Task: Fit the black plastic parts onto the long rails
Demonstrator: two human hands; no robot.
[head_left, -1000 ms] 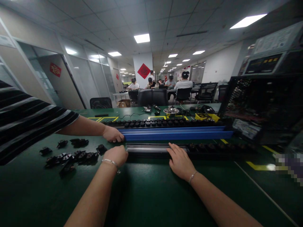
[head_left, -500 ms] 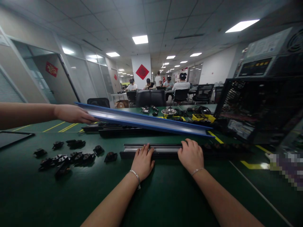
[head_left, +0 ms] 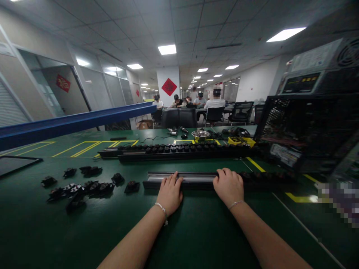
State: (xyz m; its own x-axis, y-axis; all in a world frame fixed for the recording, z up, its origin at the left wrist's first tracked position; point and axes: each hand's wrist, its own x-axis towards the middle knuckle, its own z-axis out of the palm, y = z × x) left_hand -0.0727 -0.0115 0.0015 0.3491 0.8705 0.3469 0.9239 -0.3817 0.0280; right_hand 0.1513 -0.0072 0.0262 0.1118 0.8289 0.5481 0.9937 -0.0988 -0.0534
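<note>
A long black rail [head_left: 196,178] with a silvery groove lies crosswise on the green table in front of me. My left hand [head_left: 170,192] grips its left part, fingers laid over the top and thumb at the near side. Farther right, my right hand [head_left: 229,186] holds the same rail with bent fingers; their tips are partly hidden. Small dark parts [head_left: 266,176] sit in a row along the rail's right end. Left of the rail rests a loose black part [head_left: 131,186], with a cluster of similar black parts [head_left: 95,188] beyond it.
A blue channel [head_left: 78,118] hangs in the air at left; its holder is out of view. Behind my rail lie black rails [head_left: 182,152] filled with parts. A metal bowl [head_left: 200,134], yellow tray [head_left: 241,141] and open computer case [head_left: 308,130] stand farther back and right.
Another person's hand lifted the blue channel off the table and carried it left, out of the hand's view. My left hand moved right along the rail; my right hand shifted slightly right.
</note>
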